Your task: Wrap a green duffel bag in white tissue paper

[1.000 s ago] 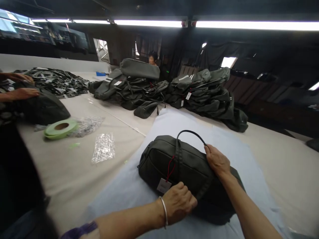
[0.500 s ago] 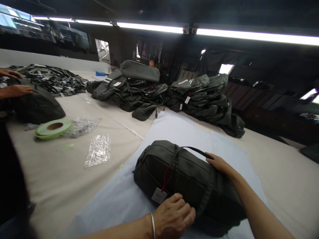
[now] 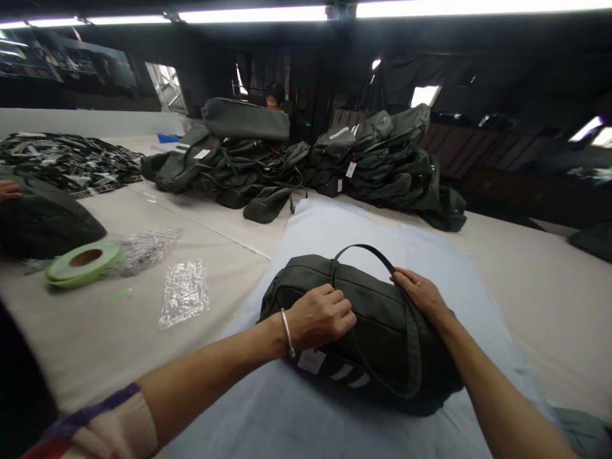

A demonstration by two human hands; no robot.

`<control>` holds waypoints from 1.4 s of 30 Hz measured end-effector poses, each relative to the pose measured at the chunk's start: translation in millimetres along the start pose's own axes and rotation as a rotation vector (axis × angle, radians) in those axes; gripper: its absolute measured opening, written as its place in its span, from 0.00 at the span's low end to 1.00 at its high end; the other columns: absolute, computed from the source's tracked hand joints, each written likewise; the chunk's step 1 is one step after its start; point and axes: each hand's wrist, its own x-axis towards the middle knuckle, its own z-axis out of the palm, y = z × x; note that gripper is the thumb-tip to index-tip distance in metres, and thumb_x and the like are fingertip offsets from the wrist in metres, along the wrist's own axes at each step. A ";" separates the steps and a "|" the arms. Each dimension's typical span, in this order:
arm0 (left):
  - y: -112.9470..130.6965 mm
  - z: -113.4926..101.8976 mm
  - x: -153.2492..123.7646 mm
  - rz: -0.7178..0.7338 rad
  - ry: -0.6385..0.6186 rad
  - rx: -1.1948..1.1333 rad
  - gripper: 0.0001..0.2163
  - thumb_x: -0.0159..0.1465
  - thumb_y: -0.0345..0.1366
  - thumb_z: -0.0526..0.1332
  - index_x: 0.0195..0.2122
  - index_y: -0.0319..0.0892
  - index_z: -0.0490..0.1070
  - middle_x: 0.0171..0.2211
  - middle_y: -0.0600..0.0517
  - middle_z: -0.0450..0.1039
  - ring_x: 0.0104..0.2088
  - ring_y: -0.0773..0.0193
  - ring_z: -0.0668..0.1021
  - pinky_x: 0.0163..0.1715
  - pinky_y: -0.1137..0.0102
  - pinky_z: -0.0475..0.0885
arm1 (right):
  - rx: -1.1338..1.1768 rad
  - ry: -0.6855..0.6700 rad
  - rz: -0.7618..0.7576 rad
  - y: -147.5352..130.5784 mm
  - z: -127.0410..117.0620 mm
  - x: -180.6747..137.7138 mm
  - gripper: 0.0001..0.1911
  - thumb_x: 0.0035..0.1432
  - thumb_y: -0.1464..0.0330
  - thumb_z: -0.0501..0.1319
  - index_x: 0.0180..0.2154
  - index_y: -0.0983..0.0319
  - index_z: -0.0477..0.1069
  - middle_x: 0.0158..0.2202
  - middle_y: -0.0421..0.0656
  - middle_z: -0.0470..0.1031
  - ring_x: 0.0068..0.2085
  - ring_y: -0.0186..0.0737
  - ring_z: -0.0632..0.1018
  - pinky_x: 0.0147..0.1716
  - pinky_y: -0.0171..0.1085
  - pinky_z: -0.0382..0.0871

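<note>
A dark green duffel bag (image 3: 377, 325) lies in front of me, with a white hang tag (image 3: 312, 361) and pale stripes (image 3: 351, 375) on its near side. My left hand (image 3: 321, 317), a bracelet at the wrist, is closed over the upper front of the bag, where a strap comes out from under its fingers. That near strap (image 3: 413, 357) hangs in a loop down the bag's side. My right hand (image 3: 421, 292) pinches the far handle (image 3: 366, 247), which arches above the bag's top.
Pale blue sheeting (image 3: 329, 220) lies under the bag. Piles of green bags (image 3: 382, 169) stand at the back. On the left are a green tape roll (image 3: 86, 260), a clear plastic bag (image 3: 185, 292), a heap of patterned straps (image 3: 67, 159), and another person's hand (image 3: 8, 190) on a dark bag.
My left hand has risen from the bag's lower front to near its top. The far handle now arches higher, and the stripes on the near side have come into view.
</note>
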 end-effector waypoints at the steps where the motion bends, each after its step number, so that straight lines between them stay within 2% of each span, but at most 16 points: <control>1: 1.0 2.3 0.6 -0.016 0.008 0.000 0.14 0.72 0.28 0.45 0.40 0.38 0.70 0.35 0.48 0.73 0.39 0.59 0.75 0.40 0.64 0.70 | 0.013 0.015 -0.006 0.9 0.5 -1.0 0.24 0.58 0.53 0.55 0.51 0.56 0.73 0.44 0.41 0.79 0.50 0.48 0.75 0.53 0.44 0.63; 3: 8.9 10.8 -3.3 -0.037 0.067 -0.020 0.12 0.72 0.28 0.47 0.42 0.38 0.70 0.35 0.48 0.73 0.38 0.60 0.75 0.39 0.65 0.70 | 0.038 0.037 -0.017 2.7 1.3 -2.6 0.26 0.57 0.52 0.56 0.54 0.55 0.71 0.45 0.41 0.79 0.50 0.47 0.75 0.53 0.44 0.64; 7: 29.4 22.0 -22.1 -0.042 0.231 -0.142 0.13 0.70 0.29 0.51 0.54 0.37 0.66 0.51 0.45 0.73 0.53 0.56 0.72 0.53 0.59 0.68 | 0.084 0.020 -0.027 1.9 1.8 -1.8 0.24 0.53 0.55 0.59 0.50 0.55 0.75 0.50 0.41 0.77 0.54 0.48 0.73 0.57 0.44 0.61; 11: 28.7 -12.8 -19.5 -0.161 0.262 -0.393 0.24 0.64 0.28 0.53 0.62 0.42 0.57 0.64 0.48 0.60 0.58 0.61 0.69 0.57 0.65 0.66 | 0.104 -0.040 -0.018 -0.7 1.9 3.0 0.21 0.49 0.58 0.59 0.44 0.57 0.79 0.44 0.41 0.80 0.50 0.49 0.76 0.54 0.46 0.66; 14: 4.1 -44.4 7.3 -0.345 0.313 -0.543 0.18 0.65 0.29 0.54 0.57 0.46 0.62 0.58 0.52 0.67 0.55 0.66 0.71 0.56 0.71 0.67 | 0.108 -0.052 -0.023 0.8 2.4 6.1 0.22 0.48 0.57 0.58 0.42 0.57 0.79 0.45 0.42 0.79 0.50 0.51 0.76 0.55 0.47 0.65; 17: -37.9 -39.8 43.5 -0.673 0.171 -0.398 0.14 0.67 0.39 0.58 0.52 0.43 0.67 0.51 0.47 0.71 0.52 0.56 0.72 0.52 0.62 0.70 | 0.123 -0.067 -0.033 4.1 2.7 7.8 0.25 0.48 0.53 0.58 0.44 0.58 0.79 0.45 0.42 0.79 0.51 0.51 0.76 0.56 0.47 0.64; 20: -75.3 -5.5 72.4 -0.808 -0.073 -0.316 0.15 0.60 0.38 0.66 0.46 0.38 0.72 0.46 0.40 0.74 0.50 0.45 0.74 0.47 0.55 0.71 | 0.181 -0.083 -0.030 7.6 3.3 7.7 0.31 0.47 0.49 0.59 0.47 0.60 0.76 0.43 0.43 0.80 0.49 0.49 0.77 0.54 0.44 0.66; 23: -94.6 24.8 85.7 -0.811 -0.183 -0.397 0.06 0.59 0.32 0.64 0.38 0.39 0.77 0.38 0.43 0.77 0.43 0.49 0.78 0.42 0.61 0.72 | 0.303 -0.062 0.006 11.3 5.6 5.8 0.37 0.44 0.47 0.62 0.52 0.62 0.72 0.36 0.43 0.80 0.40 0.46 0.79 0.43 0.42 0.71; 25: -100.4 34.6 87.7 -0.793 -0.228 -0.472 0.08 0.63 0.35 0.59 0.39 0.42 0.77 0.36 0.48 0.79 0.39 0.57 0.79 0.37 0.68 0.71 | 0.370 -0.035 0.032 13.1 7.8 3.9 0.40 0.43 0.47 0.62 0.53 0.64 0.70 0.33 0.42 0.79 0.34 0.43 0.78 0.36 0.40 0.71; 27: -104.6 38.9 88.5 -0.765 -0.275 -0.547 0.13 0.67 0.39 0.53 0.41 0.45 0.77 0.35 0.52 0.79 0.35 0.63 0.79 0.33 0.73 0.70 | 0.390 -0.024 0.053 13.3 9.4 2.9 0.37 0.44 0.46 0.60 0.51 0.64 0.71 0.33 0.43 0.78 0.33 0.41 0.77 0.34 0.38 0.70; 29: -108.7 42.7 90.4 -0.767 -0.321 -0.563 0.17 0.67 0.42 0.49 0.39 0.44 0.77 0.33 0.51 0.79 0.34 0.62 0.79 0.32 0.72 0.69 | 0.353 -0.025 0.071 11.7 9.9 3.9 0.30 0.48 0.48 0.58 0.43 0.63 0.75 0.34 0.44 0.79 0.35 0.42 0.77 0.36 0.38 0.70; 32: -114.6 52.5 94.6 -0.816 -0.372 -0.499 0.16 0.62 0.44 0.55 0.35 0.38 0.78 0.38 0.42 0.78 0.39 0.51 0.78 0.36 0.65 0.70 | 0.216 -0.026 0.091 7.5 9.6 10.4 0.16 0.50 0.56 0.59 0.31 0.60 0.77 0.33 0.43 0.79 0.39 0.44 0.77 0.40 0.39 0.67; 35: -119.8 63.2 96.9 -0.826 -0.403 -0.481 0.23 0.58 0.48 0.58 0.49 0.39 0.73 0.51 0.38 0.73 0.48 0.45 0.76 0.43 0.60 0.69 | 0.085 -0.046 0.126 4.3 10.5 19.3 0.09 0.50 0.64 0.59 0.24 0.59 0.76 0.29 0.42 0.78 0.38 0.45 0.76 0.39 0.39 0.65; 37: -122.7 67.2 96.8 -0.790 -0.446 -0.514 0.25 0.62 0.52 0.52 0.55 0.44 0.70 0.56 0.41 0.70 0.51 0.47 0.74 0.48 0.59 0.68 | 0.034 -0.056 0.155 3.3 11.8 23.1 0.09 0.49 0.67 0.58 0.22 0.59 0.74 0.27 0.43 0.77 0.36 0.45 0.76 0.36 0.39 0.65; 40: -125.0 67.3 95.9 -0.717 -0.547 -0.571 0.26 0.66 0.53 0.42 0.47 0.48 0.77 0.50 0.46 0.75 0.48 0.51 0.76 0.49 0.61 0.68 | 0.021 -0.058 0.160 3.6 12.5 21.7 0.09 0.48 0.69 0.58 0.31 0.59 0.77 0.32 0.43 0.78 0.38 0.44 0.76 0.38 0.38 0.65; 42: -124.8 66.2 95.1 -0.685 -0.576 -0.578 0.27 0.66 0.52 0.42 0.43 0.47 0.79 0.46 0.45 0.77 0.46 0.51 0.77 0.49 0.61 0.68 | 0.044 -0.062 0.147 5.6 12.0 16.2 0.18 0.48 0.71 0.57 0.42 0.57 0.76 0.37 0.40 0.78 0.39 0.41 0.76 0.39 0.37 0.65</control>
